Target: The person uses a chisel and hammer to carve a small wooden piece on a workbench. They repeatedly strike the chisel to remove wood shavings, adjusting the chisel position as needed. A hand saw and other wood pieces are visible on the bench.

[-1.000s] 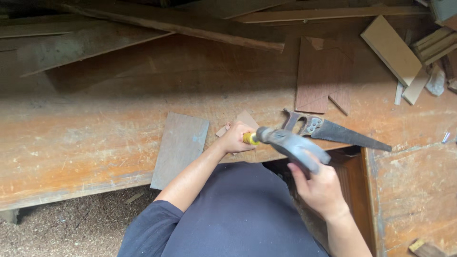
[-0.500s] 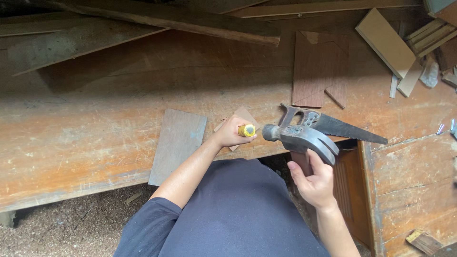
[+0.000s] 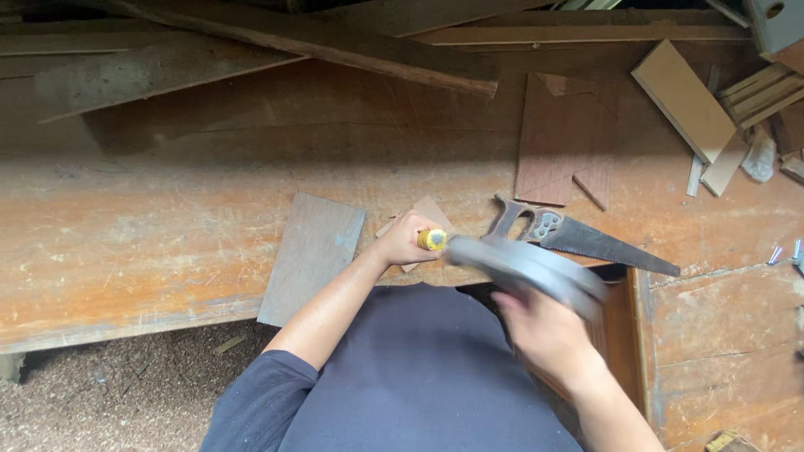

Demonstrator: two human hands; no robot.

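My left hand (image 3: 404,239) grips a tool with a yellow handle end (image 3: 432,240), held against a small wood piece (image 3: 431,211) on the workbench (image 3: 151,226). My right hand (image 3: 546,333) holds a grey hammer (image 3: 528,269), blurred with motion, its head right beside the yellow handle end. A handsaw (image 3: 578,238) with a wooden handle lies on the bench just behind the hammer.
A grey-brown flat board (image 3: 311,255) lies left of my left arm, overhanging the bench edge. A notched reddish panel (image 3: 563,138) lies behind the saw. Long planks (image 3: 276,38) and offcuts (image 3: 682,100) fill the back. Sawdust covers the floor (image 3: 109,393).
The hammer has swung leftward onto the yellow handle end and is now blurred. My left hand has stayed put on the tool.
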